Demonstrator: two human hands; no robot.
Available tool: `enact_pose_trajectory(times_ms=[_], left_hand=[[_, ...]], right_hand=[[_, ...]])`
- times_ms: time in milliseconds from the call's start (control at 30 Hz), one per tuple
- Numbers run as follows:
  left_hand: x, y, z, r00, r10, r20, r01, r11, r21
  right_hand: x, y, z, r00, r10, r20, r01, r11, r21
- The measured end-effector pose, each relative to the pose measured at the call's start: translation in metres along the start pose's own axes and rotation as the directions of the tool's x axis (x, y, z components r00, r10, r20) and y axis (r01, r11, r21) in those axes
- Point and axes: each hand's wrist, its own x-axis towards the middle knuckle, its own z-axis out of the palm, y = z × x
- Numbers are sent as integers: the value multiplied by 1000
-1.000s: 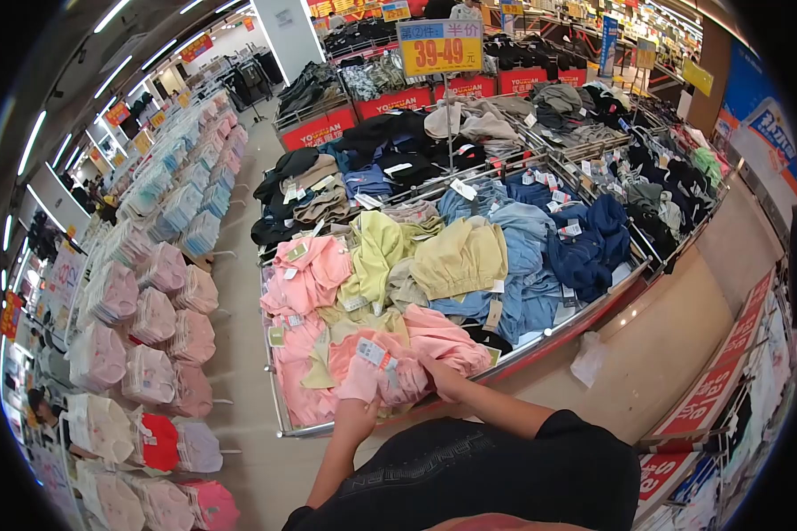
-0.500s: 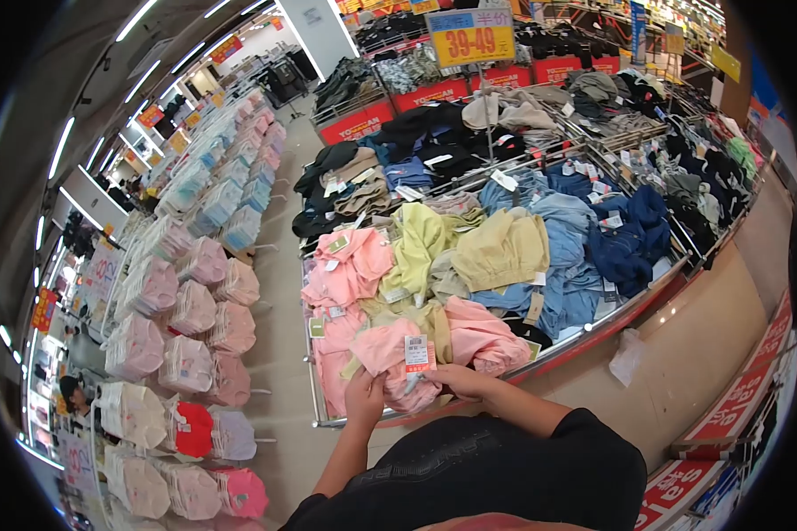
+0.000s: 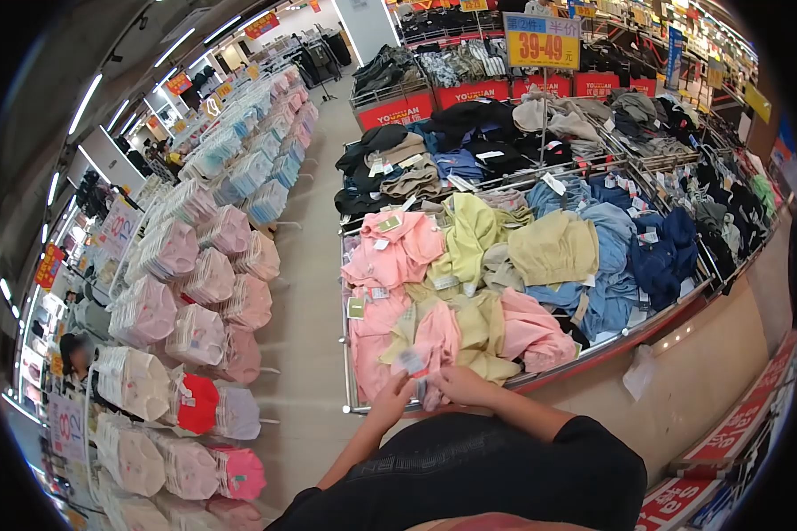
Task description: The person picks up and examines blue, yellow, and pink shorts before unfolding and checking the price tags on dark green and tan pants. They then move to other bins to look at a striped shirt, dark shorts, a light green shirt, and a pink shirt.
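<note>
At the near edge of the clothing bin, my left hand [image 3: 393,391] and my right hand [image 3: 456,385] are close together. Both have their fingers closed on a pink garment [image 3: 437,334], which runs up from them onto the pile. A blurred white price tag [image 3: 410,361] hangs on the garment just above my left hand. Beside it lie a pale yellow-green garment [image 3: 480,334] and another pink garment [image 3: 535,329]. More pink clothing [image 3: 397,248] with tags is stacked at the bin's left corner. My fingertips are partly hidden by the cloth.
A metal rail [image 3: 629,336] borders the bin, which also holds khaki pants [image 3: 553,246] and blue denim [image 3: 607,243]. A price sign [image 3: 543,42] stands on a pole. Racks of hanging children's underwear [image 3: 155,310] line the left. A plastic bag [image 3: 639,372] lies on the floor.
The view has turned left, so the bin appears further right. The pink garment is now narrower and bunched between my hands, and its tag has tilted and blurred.
</note>
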Motion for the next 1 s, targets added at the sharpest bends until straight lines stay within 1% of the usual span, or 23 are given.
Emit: enact_pose_trajectory(times_ms=[33, 67, 100, 133, 233, 300, 400, 433, 500, 533, 567, 600, 700, 800, 900, 1000], left_hand=[[1, 0, -10, 994, -59, 87, 58, 998, 14], [7, -19, -20, 992, -84, 93, 80, 996, 51], [6, -25, -31, 993, -70, 93, 70, 998, 0], [6, -31, -43, 994, -57, 92, 62, 997, -49], [3, -47, -76, 997, -12, 79, 24, 987, -159], [-2, -54, -99, 998, 20, 64, -5, 976, -216], [-25, -22, -138, 993, -102, 58, 112, 967, -230], [-21, -34, -148, 995, -85, 52, 95, 968, -233], [-10, -70, -163, 998, -50, 42, 58, 970, -234], [-10, -79, -165, 998, -66, -23, 58, 963, -264], [-7, -90, -168, 997, -80, -17, 73, 966, -249], [-3, -97, -172, 996, -93, -11, 88, 969, -232], [11, -110, -178, 994, -103, 25, 105, 980, -171], [28, -112, -177, 995, -79, 65, 87, 988, -131], [42, -104, -178, 987, -99, 127, 99, 995, 1], [36, -75, -186, 997, 83, -6, -82, 992, 97]], right_hand=[[6, -8, 14, 999, -44, 24, 46, 997, -60], [9, -24, 25, 995, -86, 54, 93, 988, -123], [12, -35, 40, 988, -124, 94, 140, 973, -182], [22, -36, 59, 989, -112, 101, 125, 983, -135], [44, -55, 84, 988, -71, 140, 106, 960, -258], [65, -53, 112, 986, -91, 141, 123, 964, -237], [80, -82, 135, 985, -112, 134, 137, 970, -202], [85, -93, 141, 985, -117, 128, 140, 972, -189], [95, -94, 162, 991, -68, 114, 87, 982, -168], [98, -94, 171, 994, -54, 95, 68, 987, -144], [102, -93, 176, 996, -40, 75, 48, 992, -119], [98, -108, 173, 999, -12, 48, 17, 995, -102], [102, -104, 177, 997, 69, -47, -69, 998, -10], [105, -104, 168, 990, 97, -107, -104, 993, -64], [116, -91, 161, 985, 81, -153, -104, 984, -145], [127, -116, 142, 986, 89, -142, -105, 988, -111]])
